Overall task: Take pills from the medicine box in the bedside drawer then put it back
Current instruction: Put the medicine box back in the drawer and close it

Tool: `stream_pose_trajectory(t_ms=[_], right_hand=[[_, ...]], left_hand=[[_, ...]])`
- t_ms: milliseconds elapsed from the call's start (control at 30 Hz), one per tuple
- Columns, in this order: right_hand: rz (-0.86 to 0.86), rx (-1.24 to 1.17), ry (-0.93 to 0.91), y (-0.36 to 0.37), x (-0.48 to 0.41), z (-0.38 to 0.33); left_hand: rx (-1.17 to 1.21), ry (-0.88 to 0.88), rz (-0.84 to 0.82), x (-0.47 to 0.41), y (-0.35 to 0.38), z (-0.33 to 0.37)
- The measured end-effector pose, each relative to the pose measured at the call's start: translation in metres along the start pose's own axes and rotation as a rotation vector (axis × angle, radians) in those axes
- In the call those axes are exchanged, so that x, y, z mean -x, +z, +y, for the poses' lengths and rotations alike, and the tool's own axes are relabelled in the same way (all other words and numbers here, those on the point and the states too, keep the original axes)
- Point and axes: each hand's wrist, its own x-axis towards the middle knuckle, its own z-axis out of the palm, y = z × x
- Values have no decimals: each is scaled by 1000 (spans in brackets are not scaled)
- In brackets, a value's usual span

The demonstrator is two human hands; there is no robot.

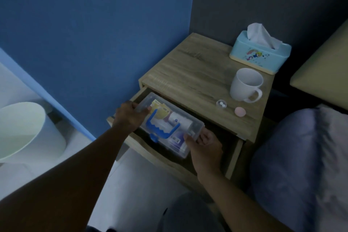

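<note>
The medicine box [180, 118], clear plastic with a blue folding handle and packets inside, sits tilted in the open drawer [233, 158] of the wooden bedside table [192, 73]. My left hand [130, 117] grips the box's far left end. My right hand [205, 147] holds its near right corner. Both hands are closed on the box. On the tabletop lies a small clear cap [221, 104] holding two white pills, with a pink round lid [240, 111] beside it.
A white mug [245, 85] and a light-blue tissue box [260, 52] stand at the table's back right. A bed with a bluish pillow [301, 165] lies to the right. A white bin [22, 130] stands left on the floor by the blue wall.
</note>
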Motion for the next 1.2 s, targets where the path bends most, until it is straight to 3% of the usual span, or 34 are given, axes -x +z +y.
stream_pose_trajectory(t_ms=[400,933,1067,1200], right_hand=[[32,91,120,1,-38,28],[4,114,189,-5,-51,39],[-8,321,131,-7,-45,31],[-57,574,-82,-16,-29,19]], left_hand=[[-161,66,-245,-16,32,-11],[-347,75,-287,-25,48,-12],[-496,143,-253,-12,43,-9],[-515,263,-172,12,29,-10]])
